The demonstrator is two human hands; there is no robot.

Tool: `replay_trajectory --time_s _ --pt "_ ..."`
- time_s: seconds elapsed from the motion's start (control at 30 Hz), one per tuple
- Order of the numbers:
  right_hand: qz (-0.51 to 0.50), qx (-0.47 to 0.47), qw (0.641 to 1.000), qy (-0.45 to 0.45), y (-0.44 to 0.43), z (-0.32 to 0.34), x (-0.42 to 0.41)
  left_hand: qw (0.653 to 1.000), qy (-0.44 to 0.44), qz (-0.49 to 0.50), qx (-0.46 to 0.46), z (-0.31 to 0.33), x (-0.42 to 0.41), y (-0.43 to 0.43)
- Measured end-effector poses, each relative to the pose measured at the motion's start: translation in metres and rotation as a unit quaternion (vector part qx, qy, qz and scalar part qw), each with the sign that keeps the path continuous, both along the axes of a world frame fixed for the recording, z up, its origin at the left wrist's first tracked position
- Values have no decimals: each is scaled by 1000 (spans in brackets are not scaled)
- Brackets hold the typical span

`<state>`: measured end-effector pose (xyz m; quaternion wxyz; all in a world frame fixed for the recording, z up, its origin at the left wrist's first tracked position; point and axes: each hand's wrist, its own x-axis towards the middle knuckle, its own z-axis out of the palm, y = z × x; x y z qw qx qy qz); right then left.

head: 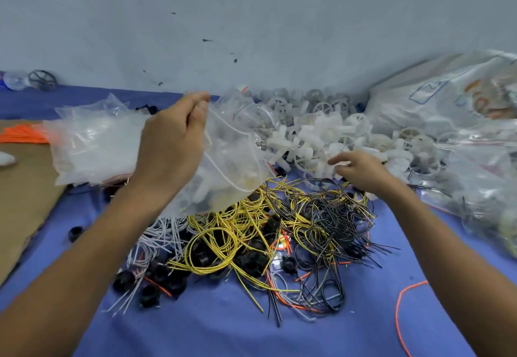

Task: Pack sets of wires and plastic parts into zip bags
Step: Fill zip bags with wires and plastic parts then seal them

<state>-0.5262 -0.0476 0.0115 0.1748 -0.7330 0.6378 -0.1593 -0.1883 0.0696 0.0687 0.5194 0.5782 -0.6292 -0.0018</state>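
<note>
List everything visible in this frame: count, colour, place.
zip bag: one, clear, partly filled, held above the wires
empty bags: a stack, clear, left
plastic parts: a heap, white, back centre
wires: tangled pile, yellow, black, white, centre
rings: several, black, among the wires
cord: one, orange, front right
filled bags: several, clear, right
cardboard: one, brown, far left
cloth: one, blue, underneath
left hand: grips the zip bag
right hand: fingers extended at the plastic parts

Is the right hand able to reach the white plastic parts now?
Probably yes. The right hand is open at the near edge of the white plastic parts, with nothing between them. The left hand holds the zip bag clear to the side.
</note>
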Motion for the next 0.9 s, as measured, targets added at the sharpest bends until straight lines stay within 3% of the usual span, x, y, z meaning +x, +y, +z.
replay_trajectory --time_s 0.1,0.2,0.3,0.47,0.6,0.73,0.83,0.9 --pt "31 19 996 76 -20 -15 15 1000 -16 7 -11 -5 -12 -4" --pt "21 -5 995 98 -27 -23 25 999 28 0 -39 14 -9 -20" --pt "-12 -14 992 121 -29 -32 25 998 6 21 -52 39 4 -39" --pt "-21 -126 974 189 -32 -39 22 998 -44 28 -46 38 14 -34" --pt "-62 -193 966 159 -32 -36 19 992 -104 -44 64 -19 -7 2" --pt "-96 -230 961 121 -27 -29 11 992 -67 -61 92 -58 -31 32" --pt "-128 -254 958 42 -14 -11 11 993 -42 -66 84 -62 -40 42" --pt "-134 -268 952 -64 2 6 12 994 -29 -61 82 -57 -42 42"
